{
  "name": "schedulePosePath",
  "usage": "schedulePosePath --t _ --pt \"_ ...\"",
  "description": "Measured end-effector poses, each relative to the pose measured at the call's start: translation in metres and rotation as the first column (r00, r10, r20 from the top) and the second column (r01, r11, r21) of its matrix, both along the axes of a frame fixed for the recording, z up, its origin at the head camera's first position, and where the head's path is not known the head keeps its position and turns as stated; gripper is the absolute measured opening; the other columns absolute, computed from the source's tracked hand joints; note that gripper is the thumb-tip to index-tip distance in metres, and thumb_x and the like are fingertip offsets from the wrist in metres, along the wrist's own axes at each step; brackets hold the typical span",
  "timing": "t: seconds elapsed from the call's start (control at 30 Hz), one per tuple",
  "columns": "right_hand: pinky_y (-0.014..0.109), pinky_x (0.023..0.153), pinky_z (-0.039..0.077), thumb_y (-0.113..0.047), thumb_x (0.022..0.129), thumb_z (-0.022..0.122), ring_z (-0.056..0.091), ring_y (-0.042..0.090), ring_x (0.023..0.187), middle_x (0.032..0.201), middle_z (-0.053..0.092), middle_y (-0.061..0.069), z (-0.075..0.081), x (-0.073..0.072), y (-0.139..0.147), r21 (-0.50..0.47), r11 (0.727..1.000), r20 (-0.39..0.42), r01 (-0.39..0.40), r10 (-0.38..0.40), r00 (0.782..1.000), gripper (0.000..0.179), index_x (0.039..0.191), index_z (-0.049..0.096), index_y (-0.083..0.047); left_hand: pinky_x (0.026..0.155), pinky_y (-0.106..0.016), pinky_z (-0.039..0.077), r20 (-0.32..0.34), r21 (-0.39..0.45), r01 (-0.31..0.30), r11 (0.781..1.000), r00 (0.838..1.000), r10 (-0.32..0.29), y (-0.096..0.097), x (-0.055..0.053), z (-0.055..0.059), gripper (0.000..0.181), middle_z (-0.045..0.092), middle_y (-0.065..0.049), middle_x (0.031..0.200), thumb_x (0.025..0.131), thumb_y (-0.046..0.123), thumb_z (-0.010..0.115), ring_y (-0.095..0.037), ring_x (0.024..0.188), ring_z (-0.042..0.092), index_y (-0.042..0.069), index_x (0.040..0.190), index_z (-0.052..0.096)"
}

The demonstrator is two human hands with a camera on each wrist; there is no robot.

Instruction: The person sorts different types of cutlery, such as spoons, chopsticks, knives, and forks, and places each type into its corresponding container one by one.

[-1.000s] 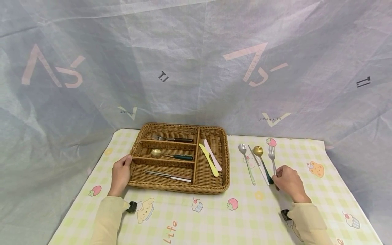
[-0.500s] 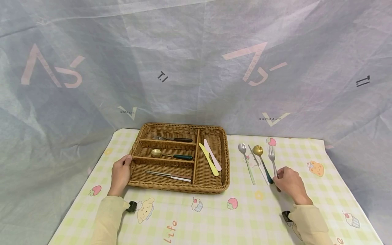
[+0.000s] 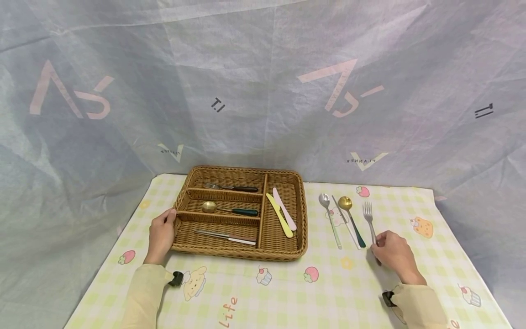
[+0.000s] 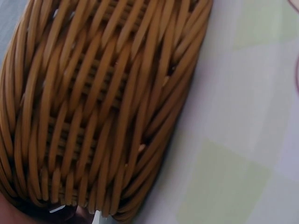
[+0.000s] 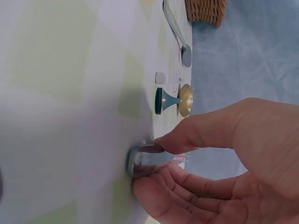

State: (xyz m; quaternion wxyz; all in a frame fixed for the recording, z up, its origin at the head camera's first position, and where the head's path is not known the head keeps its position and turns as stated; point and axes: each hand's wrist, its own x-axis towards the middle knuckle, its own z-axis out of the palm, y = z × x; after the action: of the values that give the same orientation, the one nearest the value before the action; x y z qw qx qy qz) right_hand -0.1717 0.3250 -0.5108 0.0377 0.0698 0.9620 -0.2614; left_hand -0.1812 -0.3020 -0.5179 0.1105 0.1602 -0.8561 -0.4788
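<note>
At the left end of the wicker cutlery tray [image 3: 238,253], my left hand [image 3: 161,233] grips the woven rim. The tray's woven outer side [image 4: 93,102] fills much of the left wrist view. My right hand [image 3: 394,251] pinches a silver fork [image 3: 370,221] by its handle, between thumb and fingers. In the right wrist view the handle's end [image 5: 140,161] is close to the cloth. Left of the fork lie a gold spoon with a dark green handle [image 3: 353,219], a thin white-handled piece [image 3: 353,233] and a silver spoon with a pale green handle [image 3: 330,219].
Inside the tray are a dark-handled fork [image 3: 232,187], a gold spoon [image 3: 209,207], two knives [image 3: 230,236] in the front compartment, and a yellow knife [image 3: 281,219] beside a pink knife [image 3: 284,208]. A checked tablecloth [image 3: 271,301] covers the table; grey fabric [image 3: 263,114] hangs behind.
My right hand has shifted slightly toward me and to the right, sliding the fork with it, away from the gold spoon. My left hand keeps its hold on the tray.
</note>
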Motion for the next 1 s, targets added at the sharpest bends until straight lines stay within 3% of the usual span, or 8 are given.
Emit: schedulePosePath --t 0.2,0.33,0.47,0.57,0.7,1.0 --pt "0.036 0.061 0.046 -0.008 0.091 0.069 0.061 0.027 0.075 0.089 0.068 0.018 0.002 0.008 0.003 0.017 1.000 0.001 0.011 -0.011 1.000 0.027 0.108 0.064 0.013 0.087 -0.045 0.043 0.005 0.002 -0.003 1.000 1.000 0.003 0.000 0.002 -0.001 0.056 0.046 -0.001 0.061 0.118 0.042 0.040 -0.024 0.065 0.046 0.004 0.153 0.059" --pt "0.039 0.061 0.049 -0.008 0.091 0.068 0.064 0.026 0.075 0.090 0.070 0.017 0.006 0.012 0.005 0.034 0.999 -0.017 0.011 -0.010 1.000 0.027 0.108 0.065 0.012 0.087 -0.046 0.041 0.007 0.013 -0.003 1.000 1.000 0.003 0.000 0.001 -0.001 0.055 0.046 -0.003 0.061 0.118 0.042 0.040 -0.031 0.068 0.047 0.005 0.153 0.060" --pt "0.040 0.062 0.050 -0.011 0.092 0.068 0.065 0.027 0.077 0.092 0.070 0.017 0.011 0.016 0.008 0.041 0.999 -0.020 -0.010 0.011 1.000 0.028 0.110 0.067 0.010 0.101 -0.051 0.045 0.003 0.008 -0.002 1.000 1.000 0.002 -0.001 0.001 -0.001 0.056 0.047 -0.005 0.068 0.118 0.044 0.040 -0.035 0.089 0.052 0.005 0.152 0.060" --pt "0.039 0.061 0.049 -0.013 0.094 0.066 0.064 0.026 0.077 0.095 0.071 0.016 0.014 0.019 0.010 0.046 0.999 -0.017 -0.027 0.027 0.999 0.030 0.114 0.067 0.009 0.096 -0.050 0.047 -0.006 -0.002 -0.004 1.000 1.000 0.004 -0.001 0.000 -0.002 0.056 0.047 -0.004 0.067 0.117 0.045 0.040 -0.034 0.086 0.053 0.004 0.147 0.065" --pt "0.039 0.059 0.049 -0.012 0.096 0.065 0.064 0.024 0.075 0.095 0.071 0.015 0.019 0.022 0.011 0.054 0.998 -0.022 -0.043 0.044 0.999 0.031 0.117 0.066 0.010 0.078 -0.043 0.039 -0.005 -0.011 -0.004 1.000 1.000 0.004 -0.001 -0.001 -0.002 0.054 0.045 -0.002 0.060 0.117 0.046 0.039 -0.029 0.063 0.046 0.006 0.143 0.067" --pt "0.037 0.057 0.047 -0.011 0.096 0.067 0.062 0.017 0.070 0.091 0.072 0.009 0.032 0.024 0.009 0.068 0.995 -0.082 -0.072 0.077 0.994 0.027 0.115 0.068 0.008 0.089 -0.044 0.041 0.011 0.004 -0.013 1.000 1.000 0.013 0.000 0.000 -0.002 0.057 0.047 -0.001 0.063 0.117 0.045 0.040 -0.029 0.075 0.049 0.006 0.152 0.061"
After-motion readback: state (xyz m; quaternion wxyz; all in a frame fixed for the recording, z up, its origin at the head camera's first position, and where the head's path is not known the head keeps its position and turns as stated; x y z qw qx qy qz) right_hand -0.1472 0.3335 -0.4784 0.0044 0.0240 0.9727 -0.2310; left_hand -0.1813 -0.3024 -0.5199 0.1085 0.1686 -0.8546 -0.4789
